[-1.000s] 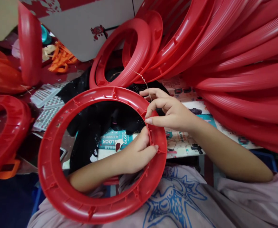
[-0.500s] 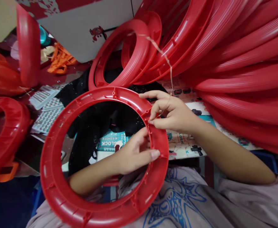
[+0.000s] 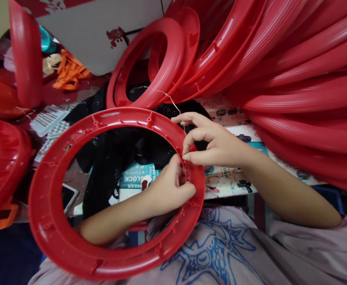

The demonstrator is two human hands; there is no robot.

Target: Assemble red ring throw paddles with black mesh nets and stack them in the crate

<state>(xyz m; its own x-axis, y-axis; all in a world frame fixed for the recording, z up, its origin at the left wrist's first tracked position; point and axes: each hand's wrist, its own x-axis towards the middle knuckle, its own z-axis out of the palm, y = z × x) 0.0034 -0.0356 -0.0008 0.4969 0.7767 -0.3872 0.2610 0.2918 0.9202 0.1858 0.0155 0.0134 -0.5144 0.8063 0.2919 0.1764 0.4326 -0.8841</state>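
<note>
A red plastic ring (image 3: 42, 206) is tilted in front of me, its ribbed hollow side facing up. My left hand (image 3: 169, 192) reaches through the opening from below and is closed on the right part of the inner rim, some fingers hidden. At that same rim, just above, my right hand (image 3: 211, 142) pinches a thin pale wire (image 3: 175, 103) between thumb and fingertip, its index finger stretched out. The wire's loose end trails up and left over the rings behind. A thin strand also runs along the inner rim beside my left hand.
Many red rings (image 3: 294, 99) are stacked at the right, and several lean together (image 3: 173, 51) behind. Another ring (image 3: 10, 158) lies at the left by orange plastic parts (image 3: 71, 69). Trays of small metal pieces (image 3: 47, 120), black cloth (image 3: 102, 178) and a phone (image 3: 69, 196) lie around.
The ring has swung left and tilted flatter. My left thumb has drawn back from the rim's face and bent. The wire's loose end has dropped lower and to the left.
</note>
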